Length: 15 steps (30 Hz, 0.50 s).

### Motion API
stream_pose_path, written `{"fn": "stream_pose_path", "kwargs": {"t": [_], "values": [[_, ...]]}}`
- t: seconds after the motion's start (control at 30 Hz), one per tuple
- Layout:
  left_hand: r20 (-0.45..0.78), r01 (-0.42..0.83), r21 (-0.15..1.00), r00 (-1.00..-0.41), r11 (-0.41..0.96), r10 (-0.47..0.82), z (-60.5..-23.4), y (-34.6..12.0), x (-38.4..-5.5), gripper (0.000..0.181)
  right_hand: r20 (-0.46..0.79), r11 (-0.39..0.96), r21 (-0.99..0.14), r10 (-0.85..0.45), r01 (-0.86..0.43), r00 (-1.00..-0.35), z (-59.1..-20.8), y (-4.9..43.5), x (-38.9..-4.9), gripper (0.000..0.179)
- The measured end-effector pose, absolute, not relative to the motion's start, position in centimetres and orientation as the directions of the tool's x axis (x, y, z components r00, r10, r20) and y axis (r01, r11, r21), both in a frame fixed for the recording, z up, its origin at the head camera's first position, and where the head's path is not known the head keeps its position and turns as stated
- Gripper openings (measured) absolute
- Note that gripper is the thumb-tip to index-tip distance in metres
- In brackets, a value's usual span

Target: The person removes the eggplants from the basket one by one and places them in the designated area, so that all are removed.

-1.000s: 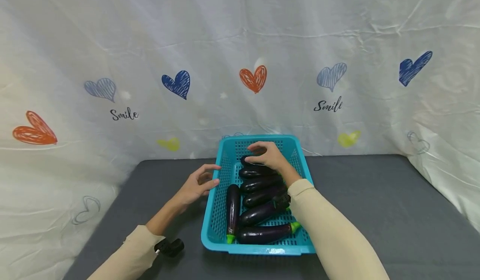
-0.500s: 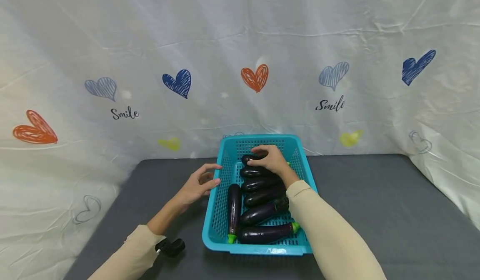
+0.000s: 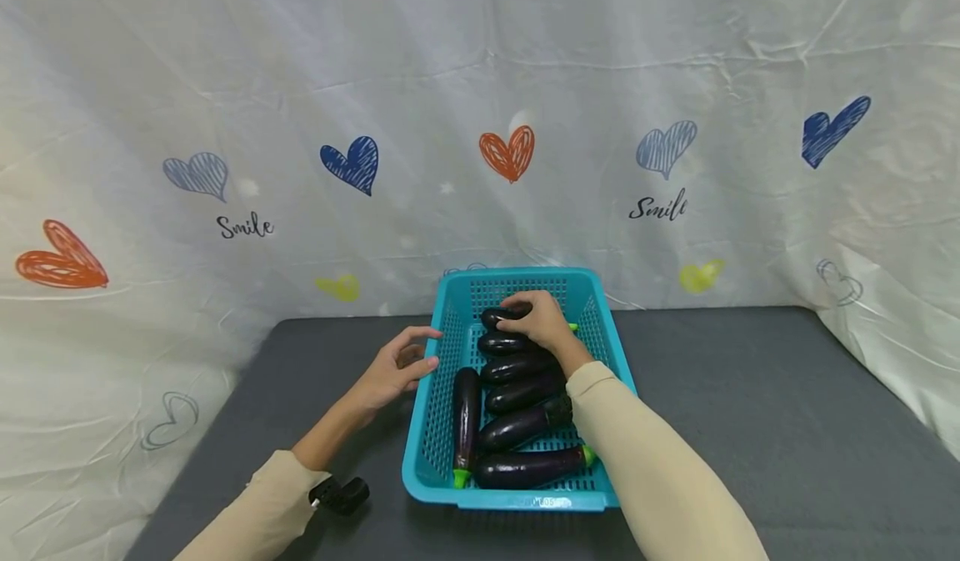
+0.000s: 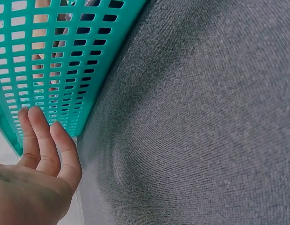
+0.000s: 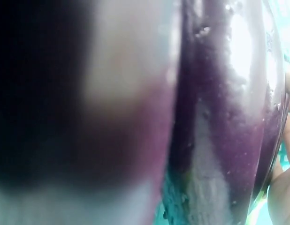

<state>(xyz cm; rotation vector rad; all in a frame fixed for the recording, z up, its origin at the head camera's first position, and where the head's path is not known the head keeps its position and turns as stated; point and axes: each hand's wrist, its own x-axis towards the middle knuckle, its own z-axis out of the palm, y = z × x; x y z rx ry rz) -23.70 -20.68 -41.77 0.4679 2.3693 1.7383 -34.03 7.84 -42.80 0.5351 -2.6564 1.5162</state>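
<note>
The right hand [image 3: 543, 325] is reaching into the far end of the turquoise perforated basket [image 3: 429, 428] and curling its fingers over the rearmost eggplant [image 3: 502, 317], a glossy, dark purple, elongated fruit lying crosswise with a green stem tip showing past the knuckles. Five more eggplants are lying nearer in the basket, one of them lengthwise along the left wall, and the basket is sitting on the grey cloth-covered table [image 3: 750, 394]. The left hand [image 3: 393, 369] is resting with relaxed, loosely bent fingers against the basket's outer left wall, grasping nothing.
</note>
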Motion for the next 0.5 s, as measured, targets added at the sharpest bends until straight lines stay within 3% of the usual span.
{"fn": "stream_pose_path", "kwargs": {"t": [0.5], "values": [[0.062, 0.158, 0.956, -0.933, 0.247, 0.355, -41.84, -20.74, -23.73, 0.046, 0.162, 0.553, -0.783, -0.261, -0.285, -0.952, -42.6, 7.38, -34.29, 0.03]]}}
